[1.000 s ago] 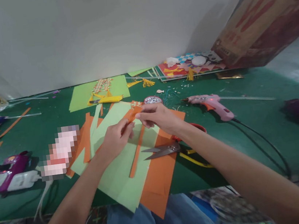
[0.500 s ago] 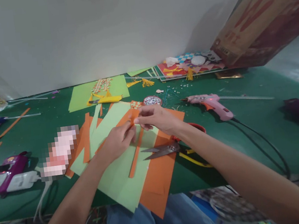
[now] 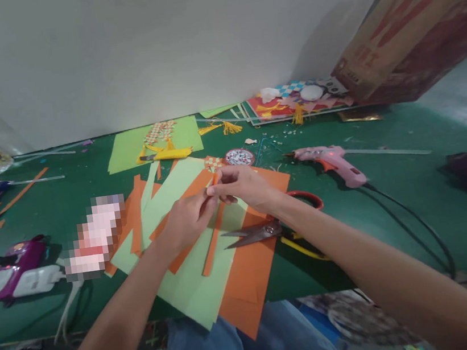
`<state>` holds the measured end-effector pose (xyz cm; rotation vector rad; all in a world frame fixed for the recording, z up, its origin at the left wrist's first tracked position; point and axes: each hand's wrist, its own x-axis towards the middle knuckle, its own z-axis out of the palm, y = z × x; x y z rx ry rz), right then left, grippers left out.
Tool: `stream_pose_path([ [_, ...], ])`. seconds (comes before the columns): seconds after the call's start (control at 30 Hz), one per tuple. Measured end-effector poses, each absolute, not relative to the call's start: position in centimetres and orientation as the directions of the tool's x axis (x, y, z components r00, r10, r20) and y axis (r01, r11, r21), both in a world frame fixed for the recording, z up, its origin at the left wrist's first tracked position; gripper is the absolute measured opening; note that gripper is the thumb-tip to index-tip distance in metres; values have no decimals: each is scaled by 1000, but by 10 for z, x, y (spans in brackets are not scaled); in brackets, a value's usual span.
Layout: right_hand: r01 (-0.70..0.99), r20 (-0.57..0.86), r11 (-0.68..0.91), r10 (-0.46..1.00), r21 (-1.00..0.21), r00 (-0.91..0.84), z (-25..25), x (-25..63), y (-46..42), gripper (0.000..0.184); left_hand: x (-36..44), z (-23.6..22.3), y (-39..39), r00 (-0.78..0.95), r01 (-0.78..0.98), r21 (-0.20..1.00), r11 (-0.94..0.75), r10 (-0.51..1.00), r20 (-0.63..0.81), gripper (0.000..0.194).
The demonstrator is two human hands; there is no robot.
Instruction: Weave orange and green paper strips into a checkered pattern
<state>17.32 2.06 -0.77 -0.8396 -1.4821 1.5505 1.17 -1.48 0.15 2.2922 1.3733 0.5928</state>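
Observation:
Both my hands meet above a pile of paper. My left hand (image 3: 190,218) and my right hand (image 3: 241,185) pinch a small orange paper strip (image 3: 215,178) between their fingertips; much of it is hidden by the fingers. Beneath them lie light green paper sheets (image 3: 193,295) and an orange paper sheet (image 3: 248,285). A loose narrow orange strip (image 3: 211,247) rests on the green paper. Under my right forearm is a pair of scissors (image 3: 266,231) with red and yellow handles, its blades spread apart. A woven orange-and-green paper piece (image 3: 213,163) lies just beyond my hands.
A pink glue gun (image 3: 330,159) with its cable lies to the right. Further back are a round dish of small beads (image 3: 240,157), a yellow cutter knife (image 3: 170,154) and a cardboard box (image 3: 409,37). On the left sits a purple power strip (image 3: 17,266) with a white plug.
My hands have drawn closer together and turned, so less of the orange strip shows between the fingers. The view has shifted slightly; the things on the table lie as before.

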Motion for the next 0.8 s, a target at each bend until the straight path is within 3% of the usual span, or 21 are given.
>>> stream_pose_path([
  [0.27, -108, 62, 15, 894, -994, -443, -6, 173, 21, 33, 11, 1, -15, 413, 722, 535, -438, 894, 175, 34],
  [0.57, -113, 54, 8, 910, -994, -410, -7, 171, 19, 36, 15, 0, -15, 399, 794, 443, -416, 907, 136, 27],
  [0.8, -82, 53, 20, 904, -996, -424, -4, 173, 19, 34, 12, -3, -14, 409, 728, 539, -424, 899, 156, 36],
])
